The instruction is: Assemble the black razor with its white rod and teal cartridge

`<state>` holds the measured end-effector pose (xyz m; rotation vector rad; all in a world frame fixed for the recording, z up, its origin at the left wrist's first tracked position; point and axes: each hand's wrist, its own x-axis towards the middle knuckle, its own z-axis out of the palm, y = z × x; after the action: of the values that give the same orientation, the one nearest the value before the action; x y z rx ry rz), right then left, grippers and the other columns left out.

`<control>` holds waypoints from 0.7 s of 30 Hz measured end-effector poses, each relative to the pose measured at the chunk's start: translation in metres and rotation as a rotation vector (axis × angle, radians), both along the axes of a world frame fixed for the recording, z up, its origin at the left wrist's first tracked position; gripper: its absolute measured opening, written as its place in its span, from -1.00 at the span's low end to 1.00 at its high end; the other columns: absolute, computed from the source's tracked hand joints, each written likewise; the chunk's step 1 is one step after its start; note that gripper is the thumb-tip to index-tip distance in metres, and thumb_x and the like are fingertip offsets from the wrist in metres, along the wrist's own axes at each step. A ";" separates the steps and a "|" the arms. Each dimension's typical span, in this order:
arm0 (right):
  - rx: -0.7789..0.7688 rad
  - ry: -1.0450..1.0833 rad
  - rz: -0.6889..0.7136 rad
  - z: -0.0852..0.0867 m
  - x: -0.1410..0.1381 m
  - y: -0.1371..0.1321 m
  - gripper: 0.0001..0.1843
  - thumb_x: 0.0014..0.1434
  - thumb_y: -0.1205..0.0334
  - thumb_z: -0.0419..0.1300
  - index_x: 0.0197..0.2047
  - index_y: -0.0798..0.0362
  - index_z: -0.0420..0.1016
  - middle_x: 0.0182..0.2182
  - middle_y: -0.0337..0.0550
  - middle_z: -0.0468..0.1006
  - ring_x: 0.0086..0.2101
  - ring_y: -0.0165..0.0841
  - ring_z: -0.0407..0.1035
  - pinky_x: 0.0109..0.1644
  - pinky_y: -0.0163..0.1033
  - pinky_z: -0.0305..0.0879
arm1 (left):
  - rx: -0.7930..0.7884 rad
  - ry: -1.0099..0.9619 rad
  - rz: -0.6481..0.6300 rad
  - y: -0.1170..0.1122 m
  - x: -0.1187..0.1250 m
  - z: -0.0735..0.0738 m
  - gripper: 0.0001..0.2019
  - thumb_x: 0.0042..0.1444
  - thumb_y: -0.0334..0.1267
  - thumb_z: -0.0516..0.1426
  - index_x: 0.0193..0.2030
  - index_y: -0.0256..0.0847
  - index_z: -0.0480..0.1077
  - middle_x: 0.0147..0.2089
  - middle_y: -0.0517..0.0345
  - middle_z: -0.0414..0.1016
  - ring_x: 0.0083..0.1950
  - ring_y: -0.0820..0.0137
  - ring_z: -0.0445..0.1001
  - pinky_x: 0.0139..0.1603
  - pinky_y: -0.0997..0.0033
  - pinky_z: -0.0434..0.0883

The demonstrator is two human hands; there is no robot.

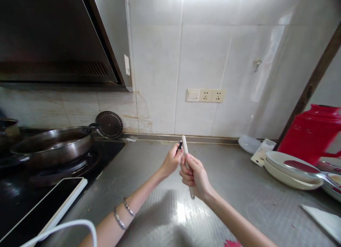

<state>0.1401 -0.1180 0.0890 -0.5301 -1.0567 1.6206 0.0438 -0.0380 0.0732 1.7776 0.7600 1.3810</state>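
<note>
Above the middle of the metal counter my two hands are close together. My left hand [172, 159] is closed, with the thumb up, on a small black piece with a shiny tip [180, 145]; its kind is unclear. My right hand [196, 174] is wrapped around a slim off-white stick-like handle [184, 144]. It stands nearly upright, its top rising above the thumb and its rounded lower end, which seems to have a hole, showing below the fist. The hands seem to touch, and the fingers hide the handle's middle.
On the left, a steel pan [55, 147] sits on the black cooktop [112, 151], with a phone-like device [61, 200] and a white cable [71, 223] in front. To the right are stacked plates [290, 179], a card [262, 152], a clear lid [249, 144] and a red thermos jug [311, 133].
</note>
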 end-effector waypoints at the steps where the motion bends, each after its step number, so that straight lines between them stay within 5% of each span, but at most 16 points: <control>1: -0.003 0.008 -0.010 0.000 -0.001 0.000 -0.64 0.07 -0.08 0.13 -0.47 0.02 0.16 -0.73 -0.51 -0.05 -0.74 -0.64 -0.32 -0.76 -0.54 -0.35 | 0.006 0.005 0.000 0.000 0.000 0.000 -0.86 0.15 -0.19 -0.04 -0.35 -0.21 0.18 -0.49 0.30 0.16 -0.47 0.53 0.13 -0.42 0.55 0.15; 16: -0.032 0.093 -0.182 -0.013 0.002 -0.004 -0.62 0.05 -0.08 0.15 -0.49 0.04 0.18 -0.75 -0.51 -0.07 -0.74 -0.64 -0.30 -0.77 -0.56 -0.32 | -0.020 0.031 -0.119 -0.003 0.000 -0.002 -0.77 0.18 -0.07 -0.05 -0.31 -0.21 0.14 -0.56 0.37 0.09 -0.59 0.60 0.08 -0.55 0.60 0.12; 21: 0.033 0.116 -0.218 0.000 0.004 -0.003 -0.63 0.06 -0.06 0.16 -0.49 0.04 0.16 -0.74 -0.51 -0.06 -0.74 -0.65 -0.30 -0.77 -0.56 -0.32 | -0.026 0.058 -0.087 -0.003 0.002 -0.004 -0.79 0.18 -0.10 -0.06 -0.32 -0.21 0.14 -0.56 0.37 0.08 -0.58 0.59 0.08 -0.55 0.58 0.11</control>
<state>0.1444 -0.1208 0.0887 -0.5052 -0.9050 1.4225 0.0458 -0.0410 0.0696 1.8157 0.7200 1.2620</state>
